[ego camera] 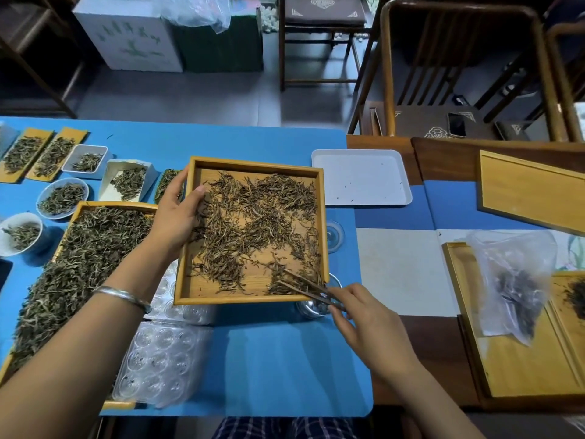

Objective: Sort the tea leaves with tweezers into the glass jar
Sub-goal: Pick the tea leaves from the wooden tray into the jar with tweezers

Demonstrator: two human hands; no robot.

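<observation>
Steadying the wooden tray [186,236] with the left hand [177,217] curled round its rim, pinching wooden tweezers [308,288] in the right hand [364,324] to nudge tea leaves [256,217] toward the glass jar [313,307].

The glass jar [311,307] shows only as a clear rim and a blur of wall below the square wooden tray [250,231] and behind the right hand [364,321]; what lies in it cannot be told. The tweezers' [308,288] tips are lost among the tea leaves [253,217]. The left hand's [180,213] fingers are hidden under the tray's edge. A second clear glass [335,234] peeks from behind the tray's right wall. The long tray [79,210] of green leaves runs off the left edge.
</observation>
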